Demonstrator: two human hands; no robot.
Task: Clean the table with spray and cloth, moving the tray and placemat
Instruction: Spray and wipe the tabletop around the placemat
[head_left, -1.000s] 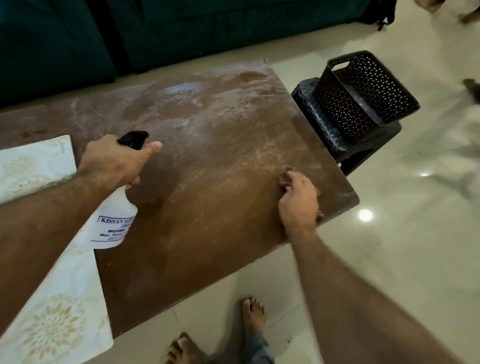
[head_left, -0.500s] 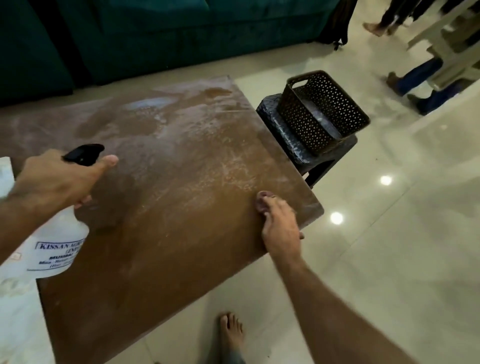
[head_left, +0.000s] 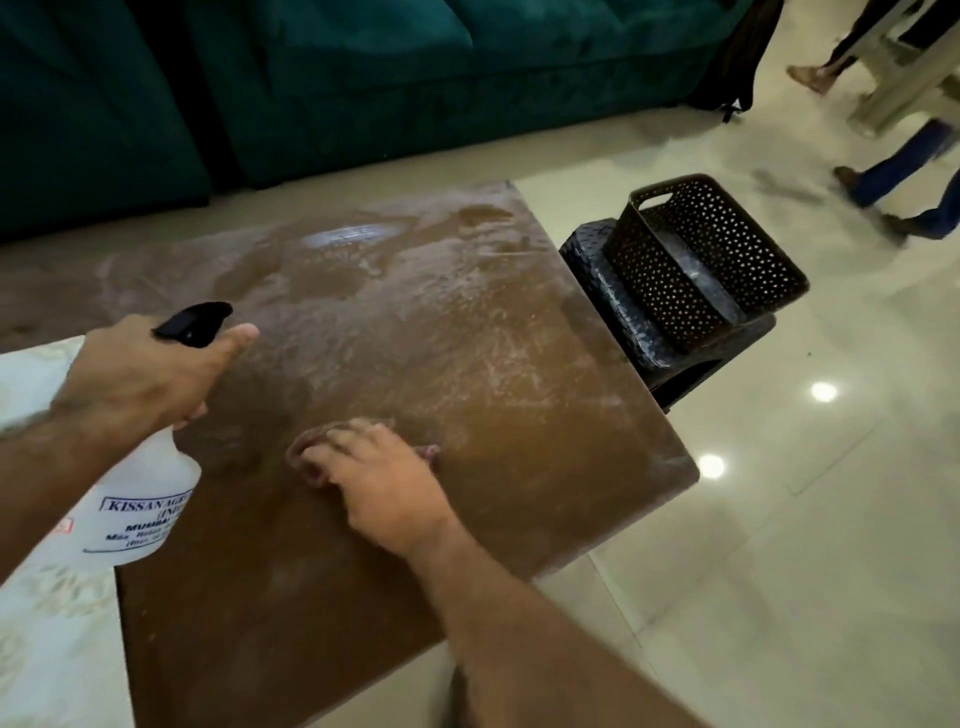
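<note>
My left hand (head_left: 140, 376) grips a white spray bottle (head_left: 137, 501) with a black trigger head, held above the left part of the brown table (head_left: 545, 415). My right hand (head_left: 379, 473) presses flat on a small dark reddish cloth (head_left: 304, 449) near the middle of the table; only the cloth's edges show around my fingers. The far half of the table looks wet and streaked. A pale patterned placemat (head_left: 57, 639) lies on the table's left end, partly under my left arm.
A dark perforated basket (head_left: 711, 260) sits on a black stool (head_left: 597, 260) right beside the table's right edge. A teal sofa (head_left: 363, 78) runs along the far side. Other people's legs (head_left: 904, 176) stand at the top right on the glossy tiled floor.
My right hand slid the cloth from the table's right edge leftward to the middle. The left hand with the bottle stays about where it was.
</note>
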